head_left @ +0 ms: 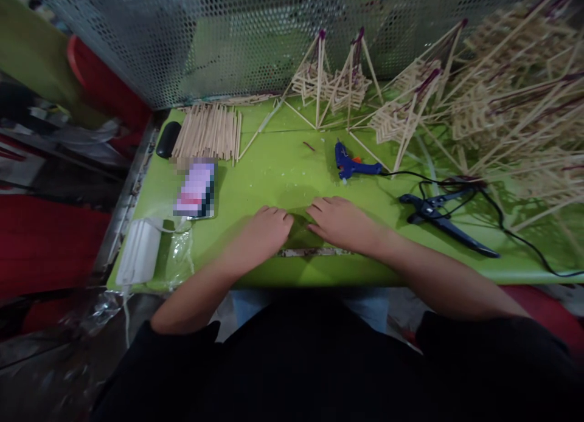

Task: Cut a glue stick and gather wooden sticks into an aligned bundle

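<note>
Near the front edge of the green table [269,185], my left hand [269,230] rests with its fingers curled together and nothing seen in them. Just to its right, a small gap away, my right hand [340,221] lies palm down, fingers a little apart and holding nothing. Beyond my right hand is a blue glue gun [358,166] with an orange trigger. A dark cutter tool [449,224] lies to the right, with a black cable [497,209] around it. Past my left hand are a phone [196,191] and a pile of wooden sticks [207,133].
Several stick-built frames with purple tips [395,121] crowd the back right. A white power bank [139,252], a clear plastic wrapper [182,252] and a black case [168,140] lie left. A perforated metal panel [237,39] stands behind the table.
</note>
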